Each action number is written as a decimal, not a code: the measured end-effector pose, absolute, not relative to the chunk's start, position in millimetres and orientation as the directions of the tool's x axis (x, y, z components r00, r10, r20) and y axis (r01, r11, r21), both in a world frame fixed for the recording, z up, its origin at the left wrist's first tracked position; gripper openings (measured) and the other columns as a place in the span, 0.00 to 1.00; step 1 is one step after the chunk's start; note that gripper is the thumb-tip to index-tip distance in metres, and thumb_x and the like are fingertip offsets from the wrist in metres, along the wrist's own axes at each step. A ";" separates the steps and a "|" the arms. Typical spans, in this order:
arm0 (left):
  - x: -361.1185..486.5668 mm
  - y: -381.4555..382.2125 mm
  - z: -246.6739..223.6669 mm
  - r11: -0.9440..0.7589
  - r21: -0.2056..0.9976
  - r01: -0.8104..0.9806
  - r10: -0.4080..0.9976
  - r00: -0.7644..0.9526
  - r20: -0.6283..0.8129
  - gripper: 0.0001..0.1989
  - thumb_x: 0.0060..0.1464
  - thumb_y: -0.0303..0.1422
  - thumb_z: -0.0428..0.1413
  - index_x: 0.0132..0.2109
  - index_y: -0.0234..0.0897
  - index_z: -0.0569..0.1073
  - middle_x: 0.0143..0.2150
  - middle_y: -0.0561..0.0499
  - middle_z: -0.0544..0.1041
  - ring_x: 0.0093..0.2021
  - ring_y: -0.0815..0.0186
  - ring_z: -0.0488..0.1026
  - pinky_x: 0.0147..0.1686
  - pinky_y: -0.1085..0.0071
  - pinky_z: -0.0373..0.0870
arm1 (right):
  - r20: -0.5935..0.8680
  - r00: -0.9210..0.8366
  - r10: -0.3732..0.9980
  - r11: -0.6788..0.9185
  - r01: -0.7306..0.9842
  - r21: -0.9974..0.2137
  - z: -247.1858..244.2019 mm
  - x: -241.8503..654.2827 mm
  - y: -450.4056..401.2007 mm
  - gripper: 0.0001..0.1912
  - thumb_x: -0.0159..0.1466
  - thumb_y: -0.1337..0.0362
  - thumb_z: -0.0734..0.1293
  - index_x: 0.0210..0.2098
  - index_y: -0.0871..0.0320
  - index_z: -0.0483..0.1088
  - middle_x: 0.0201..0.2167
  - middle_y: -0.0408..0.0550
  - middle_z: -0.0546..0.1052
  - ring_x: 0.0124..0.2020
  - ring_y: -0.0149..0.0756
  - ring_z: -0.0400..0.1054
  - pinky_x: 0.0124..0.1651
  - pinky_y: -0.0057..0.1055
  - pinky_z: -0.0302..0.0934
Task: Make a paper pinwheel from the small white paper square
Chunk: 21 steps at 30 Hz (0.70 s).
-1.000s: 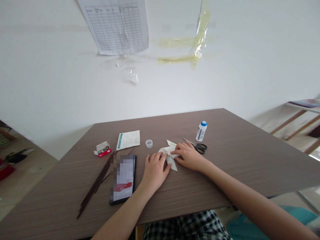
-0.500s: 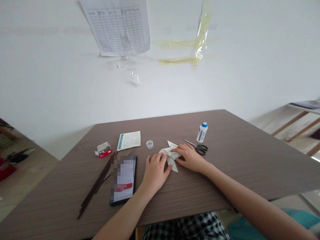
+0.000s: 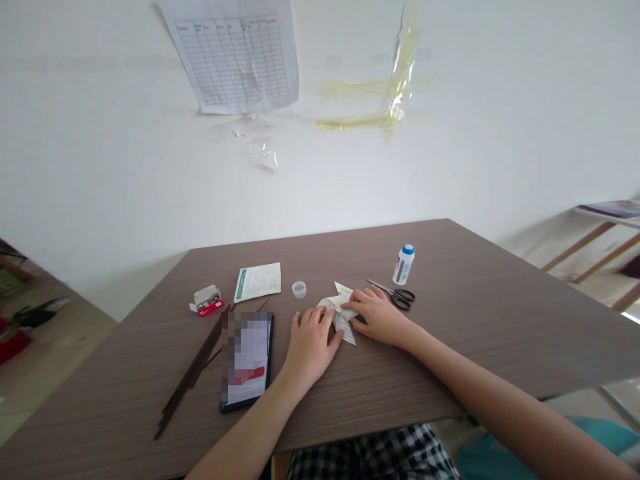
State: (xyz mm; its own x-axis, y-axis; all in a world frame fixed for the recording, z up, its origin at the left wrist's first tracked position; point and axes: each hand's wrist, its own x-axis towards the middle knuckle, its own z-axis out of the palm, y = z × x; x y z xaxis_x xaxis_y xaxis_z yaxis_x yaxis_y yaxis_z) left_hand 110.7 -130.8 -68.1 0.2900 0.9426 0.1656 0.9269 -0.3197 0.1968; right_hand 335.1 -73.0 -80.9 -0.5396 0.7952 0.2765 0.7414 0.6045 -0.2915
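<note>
Two bare hands at a folded paper form on a table.

The white wall (image 3: 475, 160) rises behind the brown, wood-grained table (image 3: 480, 313) and bears a white sheet with a printed grid (image 3: 240, 60). On the table, both hands lie palm down. The left hand (image 3: 309, 343) has its fingers spread and its fingertips on the left part of the folded, pointed form of printed white paper (image 3: 345, 328); the right hand (image 3: 377, 316) rests its extended fingers on the form's right part. Neither hand is clenched. The form lies between them, partly covered. The thin, dark brown sticks (image 3: 193, 373) lie left of the black-framed phone (image 3: 250, 363), whose screen is lit. Beyond the phone is the flat white packet with a green edge (image 3: 259, 282). The black-handled scissors (image 3: 400, 297) lie beyond the right hand, near the upright white bottle with a blue cap (image 3: 404, 265). The open red-and-white box of small items (image 3: 208, 301) sits near the packet; the small, round translucent container (image 3: 299, 289) stands right of the packet.
</note>
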 end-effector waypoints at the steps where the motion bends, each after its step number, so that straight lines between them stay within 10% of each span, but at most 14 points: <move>1: 110.8 -130.9 -67.8 -0.321 0.197 0.926 0.942 0.292 0.165 0.20 0.77 0.35 0.62 0.71 0.41 0.81 0.73 0.36 0.83 0.73 0.40 0.78 0.79 0.30 0.67 | 0.275 -0.545 0.792 0.608 0.742 -0.282 -80.0 334.8 -73.1 0.19 0.73 0.63 0.73 0.60 0.41 0.88 0.58 0.54 0.86 0.63 0.62 0.80 0.80 0.71 0.61; 21: 112.3 -132.7 -62.8 -0.304 0.209 0.929 0.949 0.277 0.149 0.20 0.76 0.33 0.64 0.71 0.40 0.81 0.74 0.37 0.82 0.75 0.41 0.77 0.80 0.32 0.66 | 0.301 -0.595 0.745 0.658 0.731 -0.182 -82.6 334.4 -74.2 0.21 0.75 0.63 0.71 0.64 0.48 0.87 0.57 0.57 0.87 0.60 0.60 0.81 0.78 0.64 0.66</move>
State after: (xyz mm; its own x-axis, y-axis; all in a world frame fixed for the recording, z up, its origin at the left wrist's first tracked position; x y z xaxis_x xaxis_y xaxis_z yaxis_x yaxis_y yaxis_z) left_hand 112.3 -132.7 -62.8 0.2766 0.9493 0.1493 0.9295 -0.3038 0.2092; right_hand 334.4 -74.2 -82.6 -0.5952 0.7450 0.3012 0.7310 0.6576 -0.1821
